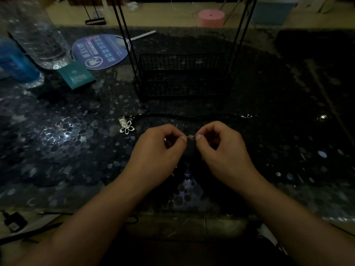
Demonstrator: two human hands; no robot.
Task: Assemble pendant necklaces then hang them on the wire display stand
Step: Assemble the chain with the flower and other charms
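- Left hand (153,148) and right hand (221,146): fingers pinching a small dark cord piece (190,143) between them, likely threading.
- Silver flower pendant (127,127) lies on dark speckled counter (67,150), near black wire stand (182,75).

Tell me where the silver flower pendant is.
In the head view, the flower pendant lies on the table left of the left hand, in front of the wire stand.

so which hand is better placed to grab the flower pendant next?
Left, probably. The flower pendant lies on the table just ahead-left of the left hand; the right hand would have to cross over. Both hands now pinch something small and dark between them, so the left must release first.
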